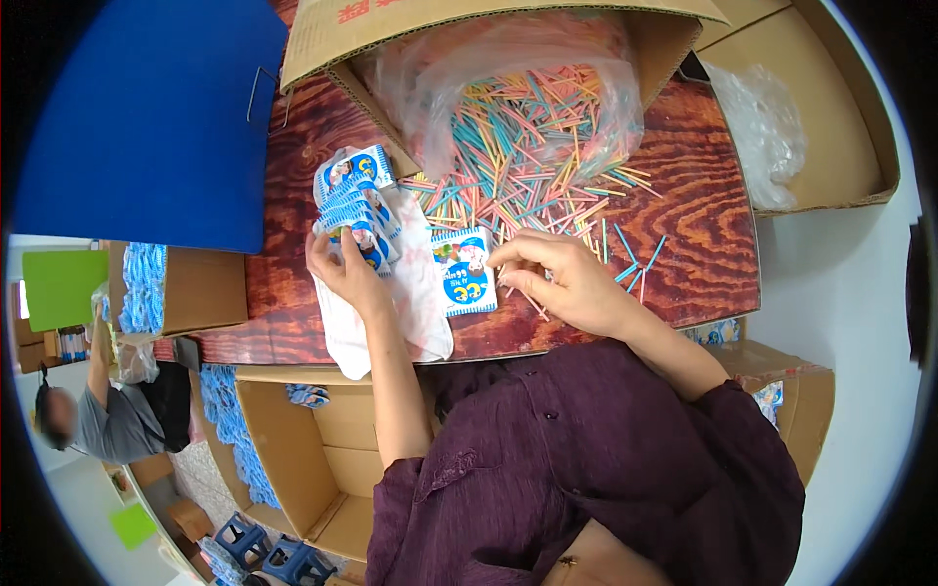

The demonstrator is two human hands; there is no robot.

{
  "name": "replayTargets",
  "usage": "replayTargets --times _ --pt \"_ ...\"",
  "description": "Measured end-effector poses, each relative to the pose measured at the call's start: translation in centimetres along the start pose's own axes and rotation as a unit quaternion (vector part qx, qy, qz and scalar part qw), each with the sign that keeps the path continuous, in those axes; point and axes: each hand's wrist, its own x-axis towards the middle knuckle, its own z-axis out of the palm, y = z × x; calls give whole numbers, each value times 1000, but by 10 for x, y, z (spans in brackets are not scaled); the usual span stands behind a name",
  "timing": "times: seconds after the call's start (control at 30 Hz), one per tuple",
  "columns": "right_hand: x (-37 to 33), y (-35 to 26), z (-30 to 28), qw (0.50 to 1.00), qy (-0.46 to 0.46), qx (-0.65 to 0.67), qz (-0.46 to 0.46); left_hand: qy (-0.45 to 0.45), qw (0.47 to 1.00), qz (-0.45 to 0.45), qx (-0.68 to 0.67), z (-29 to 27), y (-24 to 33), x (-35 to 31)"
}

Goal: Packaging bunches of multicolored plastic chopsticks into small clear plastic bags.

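Observation:
My left hand (344, 275) rests at the near end of a fanned stack of small blue-and-white printed packets (344, 207), with thumb and fingers closed on the nearest packet (365, 237). Under the stack lies a white cloth (415, 317) with faint pink marks. To the right, a single flat packet (467, 293) lies partly on the cloth. My right hand (567, 278) is at that packet's right edge, fingers curled and thumb brought in toward them; what is between the fingertips is hidden. Thin pink, yellow and blue sticks (523, 127) spill toward this hand.
An open cardboard box (664, 49) with a clear plastic liner holds the sticks on the red wood-grain table (699, 215). A blue panel (147, 117) stands at left. Cardboard boxes (337, 459) sit below the table edge. Another person (122, 420) is at far left.

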Motion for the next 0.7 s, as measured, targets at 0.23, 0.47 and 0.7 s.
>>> replayTargets --times 0.23,0.47,0.7 --pt "-6 14 -25 994 56 60 73 -269 929 203 156 -6 52 -63" --pt "0 16 -6 997 8 51 51 -303 910 171 225 3 45 -91" --pt "11 41 7 991 18 88 99 -178 929 275 172 -4 70 -95"
